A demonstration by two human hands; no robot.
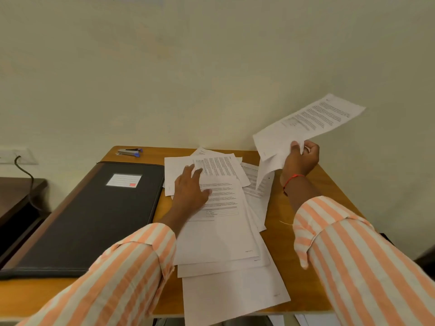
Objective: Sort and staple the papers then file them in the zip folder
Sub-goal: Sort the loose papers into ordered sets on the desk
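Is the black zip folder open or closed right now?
Closed: the flat black zip folder lies cover-up on the wooden table, white label showing, no inner pocket visible.

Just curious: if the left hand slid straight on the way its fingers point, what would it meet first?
Probably the densely printed sheet lying atop the loose papers; the left hand has fingertips at its near edge.

Left hand (190, 184) spread, seemingly flat; right hand (300, 161) raised, pinching a sheet (313, 121)
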